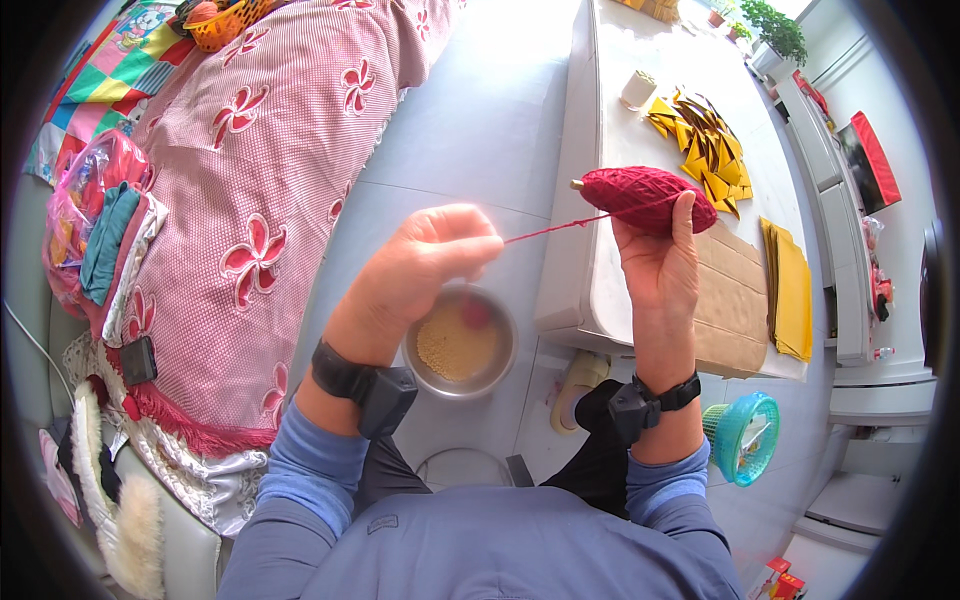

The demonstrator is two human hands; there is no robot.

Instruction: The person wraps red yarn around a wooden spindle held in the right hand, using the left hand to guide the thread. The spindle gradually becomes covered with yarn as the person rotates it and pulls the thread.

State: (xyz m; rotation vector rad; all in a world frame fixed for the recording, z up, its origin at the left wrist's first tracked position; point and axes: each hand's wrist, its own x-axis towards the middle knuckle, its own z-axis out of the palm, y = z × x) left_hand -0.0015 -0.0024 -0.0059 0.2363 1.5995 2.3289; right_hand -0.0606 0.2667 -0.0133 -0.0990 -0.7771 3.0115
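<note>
My right hand (660, 262) holds up a spindle-shaped ball of dark red yarn (637, 196), wound on a thin stick whose tip pokes out at the left end. A strand of red yarn (559, 227) runs taut from the ball to my left hand (450, 244), where the fingers pinch it. Below my left hand, a metal bowl (512, 352) on the floor holds pale yellow grains (446, 349) and a blurred small red thing (475, 312). Whether the strand continues down to that thing is hard to tell.
Right of me stands a white-topped table (615, 135) with folded yellow paper pieces (712, 154), a white roll (639, 88), cardboard (731, 300) and a yellow paper stack (787, 292). A blue-green basket (757, 439) is beside it. On the left, a patterned pink cover (300, 135) drapes a sofa.
</note>
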